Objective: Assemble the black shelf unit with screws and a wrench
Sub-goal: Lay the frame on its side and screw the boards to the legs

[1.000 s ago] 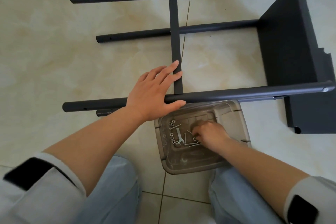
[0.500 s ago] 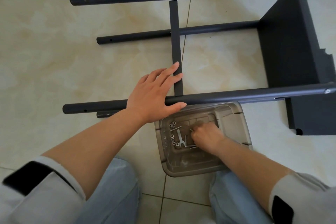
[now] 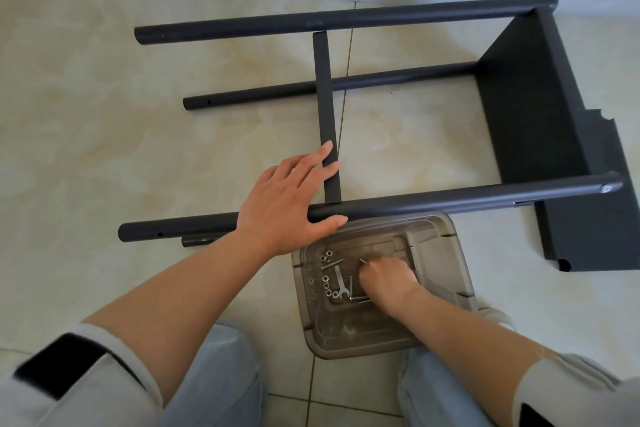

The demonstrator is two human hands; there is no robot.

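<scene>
Black shelf unit [image 3: 533, 107] unmoved under flat, spread left hand [image 3: 287, 198]; right hand [image 3: 386, 276], grip unclear, still among screws [image 3: 327, 279].

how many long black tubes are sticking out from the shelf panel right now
3 in clear view: the far tube by the wall, the middle tube on the floor, the near tube under the left hand. A stub beneath may be a fourth.

Shelf unit [image 3: 530, 107]: black, lay on its side, 4 tubes pointing left.
Wrench [image 3: 340, 282]: small, silver, flat in tray near shelf unit.
Screws [image 3: 350, 286]: loose beside wrench.
</scene>
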